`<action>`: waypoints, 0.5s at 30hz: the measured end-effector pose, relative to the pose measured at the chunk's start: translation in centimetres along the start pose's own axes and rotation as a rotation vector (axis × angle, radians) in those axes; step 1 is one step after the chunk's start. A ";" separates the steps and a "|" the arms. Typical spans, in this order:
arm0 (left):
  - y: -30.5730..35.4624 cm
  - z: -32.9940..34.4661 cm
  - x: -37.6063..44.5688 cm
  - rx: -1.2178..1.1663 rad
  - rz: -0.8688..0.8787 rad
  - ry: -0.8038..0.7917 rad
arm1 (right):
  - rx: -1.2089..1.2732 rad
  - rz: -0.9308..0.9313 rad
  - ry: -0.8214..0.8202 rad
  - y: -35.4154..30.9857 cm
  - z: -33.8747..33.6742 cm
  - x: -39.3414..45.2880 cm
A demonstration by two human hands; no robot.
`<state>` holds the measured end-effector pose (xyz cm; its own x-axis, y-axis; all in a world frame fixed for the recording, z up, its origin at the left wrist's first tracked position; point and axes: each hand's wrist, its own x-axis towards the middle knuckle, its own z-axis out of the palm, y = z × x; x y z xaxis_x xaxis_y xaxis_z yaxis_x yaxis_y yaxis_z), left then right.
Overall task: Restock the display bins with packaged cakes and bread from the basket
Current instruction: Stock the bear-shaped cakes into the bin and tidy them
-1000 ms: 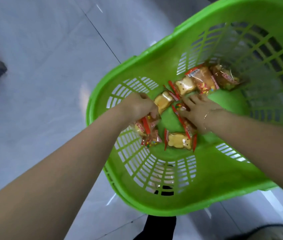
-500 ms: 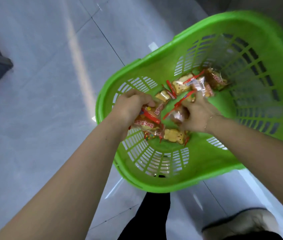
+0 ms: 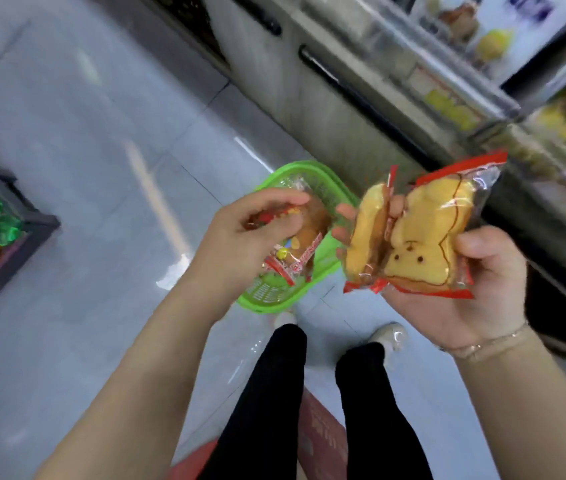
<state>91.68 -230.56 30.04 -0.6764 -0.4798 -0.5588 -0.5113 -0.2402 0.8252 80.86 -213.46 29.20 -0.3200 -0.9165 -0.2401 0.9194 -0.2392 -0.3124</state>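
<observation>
The left hand (image 3: 240,233) curls its grip around a bundle of clear, red-edged packets of small decorated cakes (image 3: 293,252), with the fingers closed over the top of them. The right hand (image 3: 461,289) holds two clear, red-sealed packets of yellow bear-faced bread (image 3: 416,244), fanned apart; the thumb presses the packets from the 3 o'clock side, and fingertips show between and behind them. Both loads are lifted well above the bright green slotted plastic basket (image 3: 323,271), which sits on the grey tiled floor (image 3: 84,168) below the hands, near the person's pale shoes (image 3: 385,336).

The glass-fronted display bins (image 3: 482,81) lie toward 1 to 2 o'clock, blurred, with yellow goods dimly showing inside; which bin suits which packet cannot be told from here.

The step in hand looks like carrying both handfuls up to the bins. To do it well, I would keep each grip firm but light, since soft bread and cake crush easily inside thin film. The fanned pair in the right hand seems loosely held and could slip, so closing the packets together before reaching seems wise. Set one hand's load down first, face forward, and place the other only after it. Slippery film is the main risk here: a packet could slide out and fall to the floor.
</observation>
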 end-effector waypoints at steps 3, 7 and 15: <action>6.0 2.0 -4.8 0.100 0.061 -0.142 | 0.153 -0.135 -0.014 -2.5 6.2 -4.2; 10.9 6.2 -9.6 0.247 0.135 -0.294 | 0.121 -0.319 0.023 -5.7 10.7 -10.3; 13.9 18.6 -16.3 0.554 0.221 -0.697 | -0.115 -0.577 0.214 -10.2 12.2 -24.1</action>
<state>85.71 -210.39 49.04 -0.8636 0.1943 -0.4652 -0.3919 0.3216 0.8620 82.03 -192.87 49.38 -0.8073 -0.5627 -0.1779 0.5581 -0.6298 -0.5403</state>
